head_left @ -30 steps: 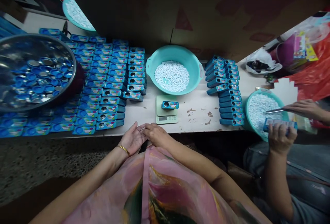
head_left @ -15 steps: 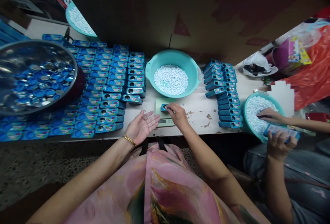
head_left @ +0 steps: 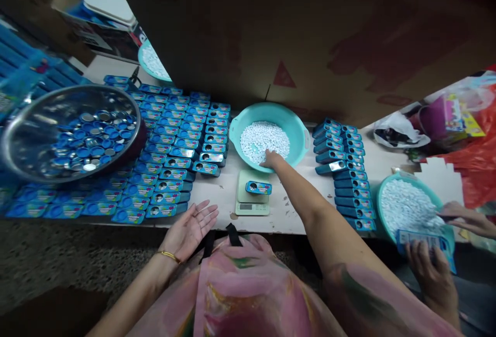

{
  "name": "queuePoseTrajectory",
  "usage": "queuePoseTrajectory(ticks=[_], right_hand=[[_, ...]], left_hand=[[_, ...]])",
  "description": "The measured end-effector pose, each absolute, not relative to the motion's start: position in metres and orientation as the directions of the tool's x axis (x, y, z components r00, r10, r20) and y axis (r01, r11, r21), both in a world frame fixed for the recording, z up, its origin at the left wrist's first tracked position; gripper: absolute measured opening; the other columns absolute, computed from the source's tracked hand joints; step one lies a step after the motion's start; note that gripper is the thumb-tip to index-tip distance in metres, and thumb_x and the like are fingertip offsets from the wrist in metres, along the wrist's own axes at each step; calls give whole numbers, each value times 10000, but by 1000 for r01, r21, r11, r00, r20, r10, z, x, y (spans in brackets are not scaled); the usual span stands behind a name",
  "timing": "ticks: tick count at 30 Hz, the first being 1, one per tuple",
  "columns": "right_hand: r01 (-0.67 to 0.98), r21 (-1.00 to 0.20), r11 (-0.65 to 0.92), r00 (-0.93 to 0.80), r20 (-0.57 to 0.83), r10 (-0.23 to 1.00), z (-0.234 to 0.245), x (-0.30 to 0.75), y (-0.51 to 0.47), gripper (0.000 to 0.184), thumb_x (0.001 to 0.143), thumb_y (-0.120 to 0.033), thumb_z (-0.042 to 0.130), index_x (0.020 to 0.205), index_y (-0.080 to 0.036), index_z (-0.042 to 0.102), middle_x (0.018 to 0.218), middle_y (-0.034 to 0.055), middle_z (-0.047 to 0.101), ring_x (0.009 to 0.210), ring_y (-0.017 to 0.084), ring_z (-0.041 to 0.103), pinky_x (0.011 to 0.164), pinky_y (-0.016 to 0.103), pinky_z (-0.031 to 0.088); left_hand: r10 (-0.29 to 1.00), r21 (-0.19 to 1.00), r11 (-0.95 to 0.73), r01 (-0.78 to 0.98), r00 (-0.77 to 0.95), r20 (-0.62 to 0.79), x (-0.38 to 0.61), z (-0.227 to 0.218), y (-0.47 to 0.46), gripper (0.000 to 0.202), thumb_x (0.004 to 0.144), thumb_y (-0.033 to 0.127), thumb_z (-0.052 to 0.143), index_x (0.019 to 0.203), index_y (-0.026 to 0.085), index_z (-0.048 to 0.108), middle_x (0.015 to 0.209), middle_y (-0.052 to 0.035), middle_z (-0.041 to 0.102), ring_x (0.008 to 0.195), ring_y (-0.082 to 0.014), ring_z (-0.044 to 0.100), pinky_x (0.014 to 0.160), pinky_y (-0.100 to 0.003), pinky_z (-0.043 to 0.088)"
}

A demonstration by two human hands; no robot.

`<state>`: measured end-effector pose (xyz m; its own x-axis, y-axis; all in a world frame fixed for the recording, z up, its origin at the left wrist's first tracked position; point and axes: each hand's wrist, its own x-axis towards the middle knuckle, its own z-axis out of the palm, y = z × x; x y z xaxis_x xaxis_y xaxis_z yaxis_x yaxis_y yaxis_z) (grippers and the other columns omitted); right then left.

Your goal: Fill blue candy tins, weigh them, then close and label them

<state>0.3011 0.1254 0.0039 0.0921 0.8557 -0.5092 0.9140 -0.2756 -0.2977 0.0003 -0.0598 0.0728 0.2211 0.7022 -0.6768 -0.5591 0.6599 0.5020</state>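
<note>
At the bottom centre of the frame, just short of the table (head_left: pixel 217 192) edge, the left hand (head_left: pixel 191 226) lies palm up, fingers spread apart and empty, a thin gold bangle (head_left: pixel 169 256) on the wrist. Just beyond it, at the table's near edge, sits a small pale-green digital scale (head_left: pixel 250 203) with one blue tin (head_left: pixel 258 187) lying flat on its platform. The right arm stretches past the scale's right side, and the right hand (head_left: pixel 272 159) rests on the near rim of a teal basin (head_left: pixel 300 133), fingertips down among the white tablets (head_left: pixel 263 138) heaped inside. Whether the fingers are closed on any tablets cannot be told.

Left of the basin, blue tins stand in tight rows (head_left: pixel 170 140). Further left, a steel bowl (head_left: pixel 34 125) holds loose blue and silver round lids (head_left: pixel 91 146). Right of the basin, more blue tins are stacked in a column (head_left: pixel 349 171).

At the lower right, a co-worker's hand (head_left: pixel 432 270) holds a flat blue pack (head_left: pixel 424 239) against a second teal basin (head_left: pixel 385 189) of tablets.
</note>
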Motion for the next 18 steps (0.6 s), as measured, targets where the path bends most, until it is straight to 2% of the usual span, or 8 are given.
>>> queuePoseTrajectory(ticks=[3, 6, 8, 10, 12, 14, 16, 18], right_hand=[[901, -375, -216, 25, -454, 891, 4, 285, 129, 505, 581, -214, 698, 1064, -175, 556, 1082, 116, 571, 972, 246, 550, 788, 294, 430], [862, -466, -202, 11, -381, 924, 15, 291, 130, 254, 684, -185, 617, 937, -164, 620, 885, 60, 646, 763, 167, 615, 693, 232, 451], [824, -528, -207, 26, -329, 944, 25, 302, 129, 200, 767, -189, 530, 935, -123, 616, 784, 49, 651, 579, 107, 598, 592, 196, 449], [786, -584, -204, 45, -275, 960, 39, 312, 125, 222, 815, -174, 461, 950, -60, 596, 732, 45, 640, 467, 50, 539, 519, 154, 418], [754, -631, -183, 55, -217, 975, 59, 315, 115, 257, 843, -167, 407, 963, -11, 573, 730, 35, 626, 440, 7, 493, 485, 114, 382], [731, -668, -141, 46, -158, 986, 84, 308, 101, 287, 859, -188, 374, 996, -11, 553, 766, 9, 618, 465, -16, 476, 468, 85, 362], [719, -691, -74, 7, -99, 995, 108, 290, 84, 266, 851, -207, 410, 1049, -82, 537, 823, -41, 617, 524, -26, 485, 492, 65, 375], [722, -691, 15, -59, -40, 997, 125, 263, 63, 199, 799, -241, 521, 988, -216, 577, 897, -124, 605, 658, -34, 511, 603, 52, 399]], left_hand=[[699, 507, 657, -558, 201, -686, 0, 73, -61, 318, 816, 271, 477, 1084, 106, 521, 1140, -187, 548, 1076, -267, 508, 898, -387, 425], [702, 520, 662, -540, 206, -681, 4, 75, -57, 316, 812, 270, 485, 1077, 104, 529, 1125, -186, 557, 1059, -265, 521, 891, -381, 430], [705, 526, 669, -526, 223, -673, 9, 78, -50, 309, 808, 269, 491, 1065, 105, 540, 1113, -180, 565, 1049, -262, 529, 885, -379, 436], [698, 518, 687, -509, 266, -665, 17, 80, -40, 302, 807, 264, 491, 1058, 108, 549, 1105, -173, 573, 1043, -258, 533, 878, -377, 442], [689, 502, 707, -498, 325, -647, 28, 82, -27, 296, 812, 253, 475, 1055, 105, 555, 1109, -173, 572, 1052, -258, 527, 872, -379, 447], [691, 491, 713, -501, 381, -615, 44, 85, -13, 305, 818, 250, 451, 1060, 95, 554, 1130, -180, 561, 1074, -267, 509, 862, -385, 456], [694, 474, 714, -515, 434, -574, 63, 87, 0, 349, 821, 284, 435, 1091, 90, 540, 1162, -185, 542, 1098, -283, 486, 844, -399, 467], [687, 432, 718, -545, 460, -562, 80, 88, 11, 407, 816, 352, 428, 1142, 125, 513, 1176, -157, 541, 1099, -279, 486, 826, -409, 477]])
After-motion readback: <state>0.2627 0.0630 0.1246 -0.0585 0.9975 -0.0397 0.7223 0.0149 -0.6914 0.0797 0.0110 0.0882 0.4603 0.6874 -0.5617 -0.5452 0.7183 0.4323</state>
